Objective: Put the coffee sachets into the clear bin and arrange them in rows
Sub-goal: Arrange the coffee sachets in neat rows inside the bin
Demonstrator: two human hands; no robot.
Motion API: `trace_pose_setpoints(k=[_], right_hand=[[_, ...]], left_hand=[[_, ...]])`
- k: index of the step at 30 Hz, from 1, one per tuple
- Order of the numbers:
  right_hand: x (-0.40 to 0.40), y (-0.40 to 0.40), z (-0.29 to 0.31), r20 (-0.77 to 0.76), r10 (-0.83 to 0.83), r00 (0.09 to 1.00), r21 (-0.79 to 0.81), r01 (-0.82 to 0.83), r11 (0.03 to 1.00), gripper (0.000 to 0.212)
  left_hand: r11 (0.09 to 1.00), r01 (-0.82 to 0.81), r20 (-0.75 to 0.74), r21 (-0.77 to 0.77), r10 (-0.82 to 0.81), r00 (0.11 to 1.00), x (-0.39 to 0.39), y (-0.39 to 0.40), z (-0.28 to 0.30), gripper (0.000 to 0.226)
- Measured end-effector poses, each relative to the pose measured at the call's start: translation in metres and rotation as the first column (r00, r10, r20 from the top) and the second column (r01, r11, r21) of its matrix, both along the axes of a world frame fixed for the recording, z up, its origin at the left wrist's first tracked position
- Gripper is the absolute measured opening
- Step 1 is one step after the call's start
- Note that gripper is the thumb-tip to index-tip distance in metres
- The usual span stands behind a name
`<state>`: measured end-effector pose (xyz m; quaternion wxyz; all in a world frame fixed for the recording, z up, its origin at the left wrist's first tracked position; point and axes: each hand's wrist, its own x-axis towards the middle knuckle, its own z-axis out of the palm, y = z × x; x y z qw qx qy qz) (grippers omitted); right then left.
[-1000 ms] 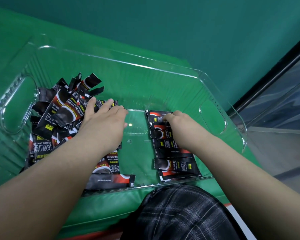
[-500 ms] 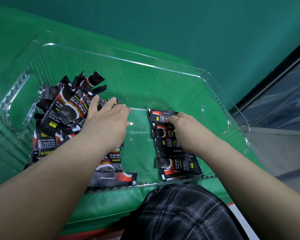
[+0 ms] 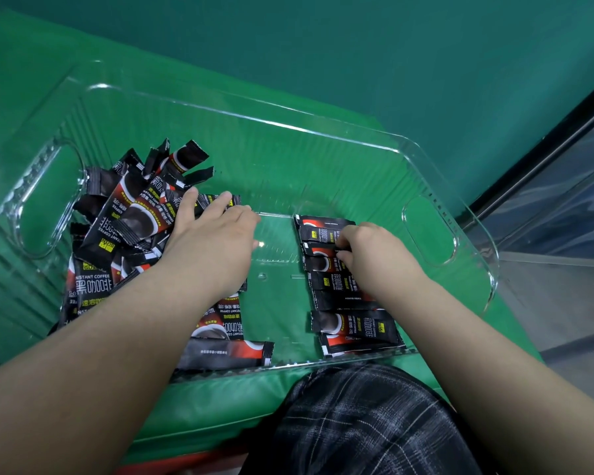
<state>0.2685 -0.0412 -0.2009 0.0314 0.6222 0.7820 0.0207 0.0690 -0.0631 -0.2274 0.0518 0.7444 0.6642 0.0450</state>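
Arranging step underway inside clear bin [image 3: 240, 113]. Right hand [image 3: 374, 255] pinches sachet [image 3: 318, 250] in right row; left hand [image 3: 213, 241] flat, fingers straight, on loose pile [image 3: 127, 228]. Next, likely: square sachet, draw another from pile.

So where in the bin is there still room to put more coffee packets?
The bin's far half is bare, behind both hands. A bare strip runs down the middle, between the left hand and the right row. It is crowded at the left, where the pile lies jumbled.
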Motion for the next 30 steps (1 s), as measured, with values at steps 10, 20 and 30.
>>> trace_pose_setpoints(k=[10, 20, 30], right_hand=[[-0.002, -0.001, 0.005, -0.086, 0.033, 0.996, 0.019, -0.032, 0.999, 0.02], [-0.012, -0.014, -0.002, -0.052, 0.297, 0.953, -0.127, -0.301, 0.945, 0.063], [-0.055, -0.059, 0.023, -0.406, 0.117, 0.906, -0.514, -0.332, 0.791, 0.021]], left_hand=[[1.0, 0.002, 0.003, -0.003, -0.002, 1.0, 0.0, -0.001, 0.001, 0.042], [1.0, 0.001, 0.002, -0.002, -0.001, 1.0, 0.0, -0.001, 0.001, 0.043], [1.0, -0.006, 0.009, 0.013, 0.006, 1.0, 0.0, -0.001, -0.002, 0.041]])
